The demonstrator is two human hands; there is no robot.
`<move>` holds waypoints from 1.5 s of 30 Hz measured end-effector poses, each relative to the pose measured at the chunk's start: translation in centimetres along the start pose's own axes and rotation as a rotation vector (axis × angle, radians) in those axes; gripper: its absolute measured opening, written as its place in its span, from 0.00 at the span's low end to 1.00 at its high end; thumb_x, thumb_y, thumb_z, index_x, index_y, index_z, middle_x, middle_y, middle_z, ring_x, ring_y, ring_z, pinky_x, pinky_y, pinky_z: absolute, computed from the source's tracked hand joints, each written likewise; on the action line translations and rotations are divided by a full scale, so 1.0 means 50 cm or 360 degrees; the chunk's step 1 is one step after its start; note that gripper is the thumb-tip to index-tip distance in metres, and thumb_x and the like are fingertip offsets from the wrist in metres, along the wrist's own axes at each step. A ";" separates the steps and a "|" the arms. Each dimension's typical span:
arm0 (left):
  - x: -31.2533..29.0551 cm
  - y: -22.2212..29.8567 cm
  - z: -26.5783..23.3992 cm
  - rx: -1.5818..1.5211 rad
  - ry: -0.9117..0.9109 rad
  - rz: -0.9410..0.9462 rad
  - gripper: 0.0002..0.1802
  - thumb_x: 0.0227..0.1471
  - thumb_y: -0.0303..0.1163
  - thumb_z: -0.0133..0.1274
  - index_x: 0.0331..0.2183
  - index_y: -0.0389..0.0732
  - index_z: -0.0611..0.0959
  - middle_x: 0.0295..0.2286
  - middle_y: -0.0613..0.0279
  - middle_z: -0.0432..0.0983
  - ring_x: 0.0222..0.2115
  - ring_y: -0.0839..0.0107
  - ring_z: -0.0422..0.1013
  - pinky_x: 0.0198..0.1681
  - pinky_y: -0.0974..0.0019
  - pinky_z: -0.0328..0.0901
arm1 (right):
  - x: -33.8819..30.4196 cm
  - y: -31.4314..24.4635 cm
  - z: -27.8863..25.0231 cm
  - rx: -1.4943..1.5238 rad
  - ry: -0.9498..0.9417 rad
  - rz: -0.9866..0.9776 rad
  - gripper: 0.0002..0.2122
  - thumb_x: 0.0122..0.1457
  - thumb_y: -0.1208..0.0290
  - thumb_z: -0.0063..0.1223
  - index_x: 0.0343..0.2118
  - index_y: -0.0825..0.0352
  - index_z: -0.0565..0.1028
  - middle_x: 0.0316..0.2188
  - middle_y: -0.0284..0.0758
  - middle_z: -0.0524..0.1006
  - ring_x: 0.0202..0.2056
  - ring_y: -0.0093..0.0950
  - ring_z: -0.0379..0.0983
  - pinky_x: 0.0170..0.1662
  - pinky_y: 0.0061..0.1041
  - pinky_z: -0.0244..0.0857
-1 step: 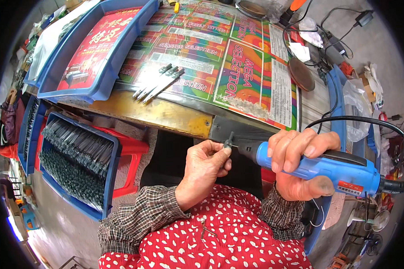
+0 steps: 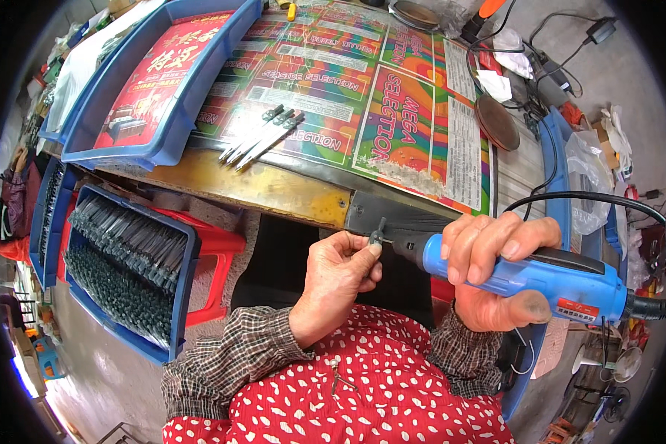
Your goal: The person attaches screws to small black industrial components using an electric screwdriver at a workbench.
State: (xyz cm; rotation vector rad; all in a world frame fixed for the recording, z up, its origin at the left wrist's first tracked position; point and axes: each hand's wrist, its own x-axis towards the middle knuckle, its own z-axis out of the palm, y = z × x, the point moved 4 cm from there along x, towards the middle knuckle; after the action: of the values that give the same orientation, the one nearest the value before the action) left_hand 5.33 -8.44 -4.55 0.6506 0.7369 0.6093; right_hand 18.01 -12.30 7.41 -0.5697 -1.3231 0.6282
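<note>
My left hand pinches a small dark grey fitting between thumb and forefinger, in front of the bench edge. My right hand is wrapped round a blue corded electric screwdriver, held nearly level. Its dark nose points left, with the thin bit at the fitting; whether the bit is turning cannot be seen. On the bench beyond, several slim metal rods with dark ends lie together at a slant.
A blue tray with a red printed sheet stands at the bench's left. Below it, a blue crate full of dark-ended rods rests by a red stool. Colourful printed sheets cover the bench. A black cable arches at right.
</note>
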 end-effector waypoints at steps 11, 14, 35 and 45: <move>0.002 -0.004 -0.004 -0.0062 -0.0027 0.0008 0.06 0.52 0.25 0.51 0.29 0.32 0.73 0.18 0.64 0.71 0.17 0.82 0.65 0.18 0.81 0.60 | 0.004 0.004 0.000 0.0195 -0.0048 0.0088 0.22 0.48 0.56 0.61 0.36 0.66 0.63 0.22 0.35 0.70 0.21 0.28 0.68 0.25 0.29 0.61; 0.000 -0.005 -0.005 -0.0052 -0.0012 0.0009 0.06 0.52 0.25 0.50 0.30 0.31 0.74 0.18 0.64 0.71 0.17 0.83 0.65 0.18 0.81 0.60 | 0.007 0.008 0.000 0.0196 -0.0094 0.0097 0.23 0.47 0.55 0.61 0.36 0.65 0.63 0.22 0.35 0.69 0.20 0.27 0.67 0.25 0.28 0.61; -0.004 -0.006 0.001 -0.0052 0.0061 -0.0027 0.07 0.52 0.26 0.51 0.29 0.31 0.73 0.17 0.65 0.70 0.16 0.83 0.64 0.17 0.80 0.59 | 0.031 0.029 0.012 0.0068 -0.0279 0.0202 0.28 0.44 0.41 0.55 0.33 0.64 0.63 0.16 0.30 0.67 0.14 0.23 0.64 0.20 0.23 0.58; 0.002 -0.009 -0.002 -0.0028 0.0038 -0.0009 0.07 0.51 0.26 0.51 0.29 0.32 0.73 0.17 0.66 0.70 0.16 0.83 0.65 0.17 0.80 0.60 | 0.021 0.021 0.004 0.0313 -0.0225 0.0199 0.27 0.41 0.60 0.66 0.39 0.69 0.64 0.24 0.37 0.71 0.25 0.29 0.68 0.30 0.31 0.63</move>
State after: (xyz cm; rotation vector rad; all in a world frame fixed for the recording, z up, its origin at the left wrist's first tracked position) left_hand 5.42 -8.65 -4.97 0.6255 0.7546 0.6190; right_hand 17.86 -10.82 7.45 -0.4559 -1.3460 0.9047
